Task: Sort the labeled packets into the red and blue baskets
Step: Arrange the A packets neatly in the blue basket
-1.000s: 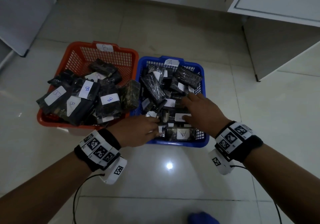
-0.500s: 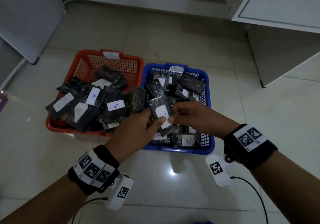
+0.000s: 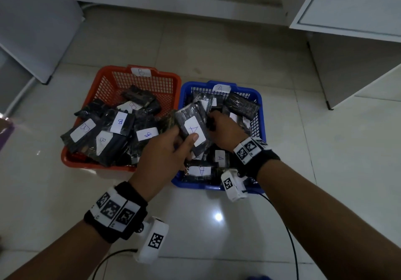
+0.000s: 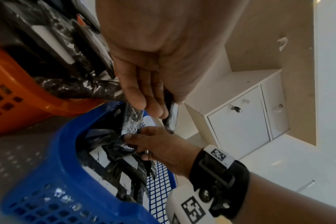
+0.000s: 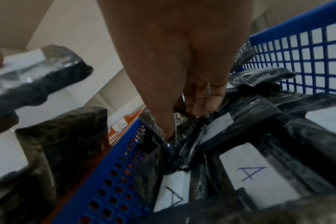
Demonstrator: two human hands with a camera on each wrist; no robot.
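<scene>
A red basket (image 3: 171, 78) tagged B and a blue basket (image 3: 245, 90) tagged A stand side by side on the floor. Both are full of black wrapped packets with white labels. My left hand (image 3: 183, 137) holds a black packet labelled A (image 3: 192, 117) above the blue basket's left side, thumb on its label. The same packet shows edge-on between the left fingers (image 4: 153, 98). My right hand (image 3: 213, 120) is down in the blue basket, and its fingers (image 5: 197, 106) pinch the crinkled wrap of a black packet (image 4: 121, 150) lying there.
A white cabinet (image 3: 347, 8) stands at the back right and a grey panel (image 3: 32, 19) at the back left. The glossy tiled floor holds cables (image 3: 290, 236) near my arms. A purple object (image 3: 4, 132) shows at the left edge.
Both hands were low at the front of the blue basket. The left hand lifted out the A packet with the right hand's help. The right hand then let go and reached back in.
</scene>
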